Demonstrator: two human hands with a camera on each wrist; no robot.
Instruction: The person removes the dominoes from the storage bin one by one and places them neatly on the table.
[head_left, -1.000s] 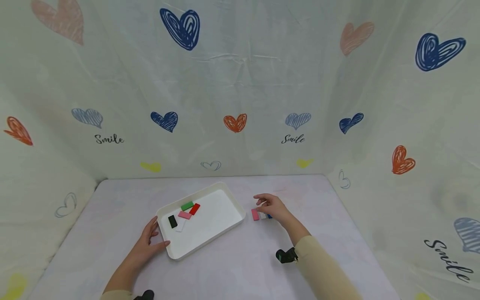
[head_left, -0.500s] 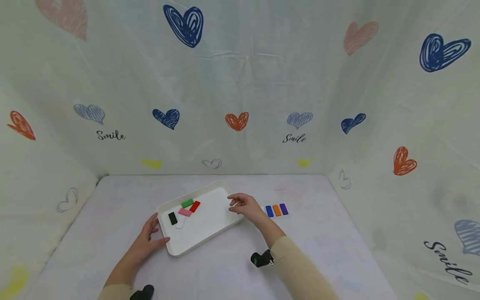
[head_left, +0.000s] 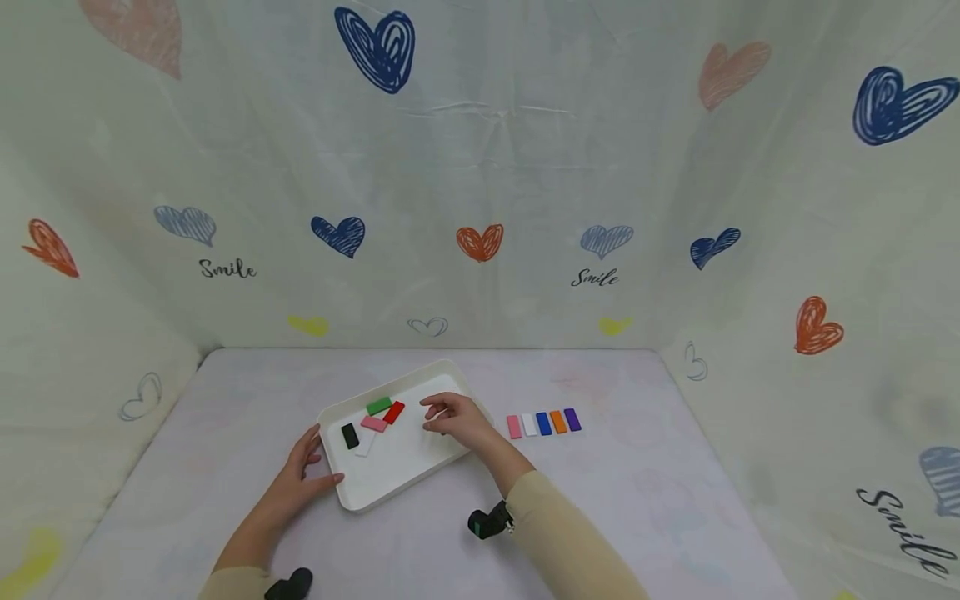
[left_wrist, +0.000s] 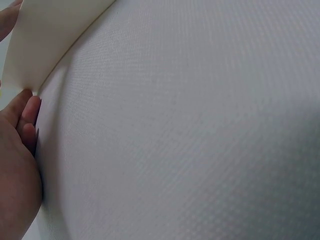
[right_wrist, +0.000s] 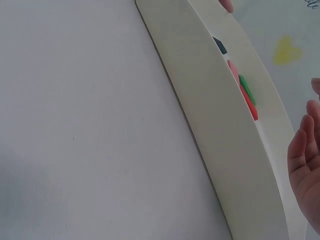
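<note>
Head view: A white tray [head_left: 405, 467] lies aslant on the table [head_left: 427, 550]. At its 9 o'clock end, the left hand [head_left: 296, 479] rests spread against the tray, thumb toward 5 o'clock of the palm, the other fingers toward 1 o'clock. The right hand [head_left: 461, 421] is above the tray's 3 o'clock half, its fingers loosely bent, thumb and forefinger apart, with nothing visible between them. At 9 o'clock from these fingertips lies the red piece [head_left: 393, 412], the nearest; beyond it in the same cluster are the green piece [head_left: 379, 406], pink piece [head_left: 374, 424], white piece [head_left: 364, 444] and black piece [head_left: 350, 436]. The black piece lies nearest the left hand, at its 2 o'clock. At 3 o'clock from the right hand, on the table, stands a row of five [head_left: 543, 423]: pink, white, blue, orange, purple.

Left wrist view: At 9 o'clock, an extended fingertip of the left hand meets the tray's outer wall; other fingers are bent beneath it.

Right wrist view: The right hand, partly cut off at 3 o'clock, shows relaxed fingers; black, pink, green and red pieces lie toward its 10 o'clock, partly hidden by the tray wall.
</note>
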